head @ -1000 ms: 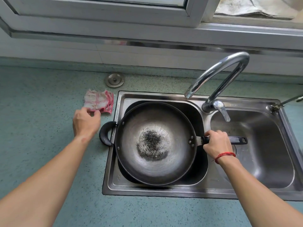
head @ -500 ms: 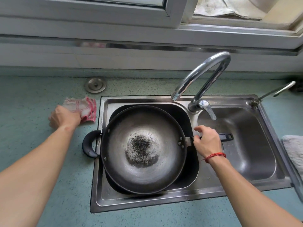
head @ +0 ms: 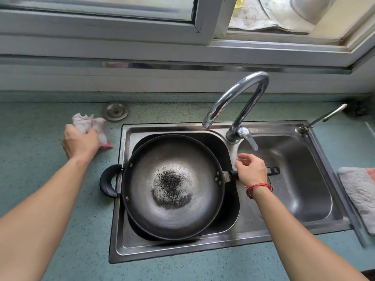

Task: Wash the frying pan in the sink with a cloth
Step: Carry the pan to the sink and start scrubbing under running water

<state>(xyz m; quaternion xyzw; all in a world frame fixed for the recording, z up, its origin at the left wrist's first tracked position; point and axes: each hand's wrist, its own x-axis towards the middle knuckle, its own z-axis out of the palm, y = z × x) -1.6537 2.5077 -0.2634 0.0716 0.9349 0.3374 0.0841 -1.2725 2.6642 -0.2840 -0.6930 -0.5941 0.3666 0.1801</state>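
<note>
The dark frying pan [head: 174, 185] sits tilted across the left basin of the steel double sink [head: 203, 247], with a black burnt patch in its middle. Its loop handle hangs over the left rim, and its long handle points right across the divider. My left hand [head: 80, 144] is closed on a crumpled white-and-pink cloth [head: 90, 123] on the counter, left of the sink. My right hand [head: 251, 171] hovers over the long handle with its fingers loosely curled and lifted, not wrapped around it.
The chrome faucet [head: 243, 94] arches over the left basin, with its lever [head: 248, 137] just above my right hand. A metal drain stopper [head: 116, 111] lies on the teal counter behind the cloth. A grey towel [head: 359, 193] lies right of the sink. A thin second tap [head: 324, 116] stands at the back right corner.
My left hand reached the cloth and closed on it, bunching it up. My right hand loosened its grip on the pan's long handle and lifted its fingers. The pan stayed in place.
</note>
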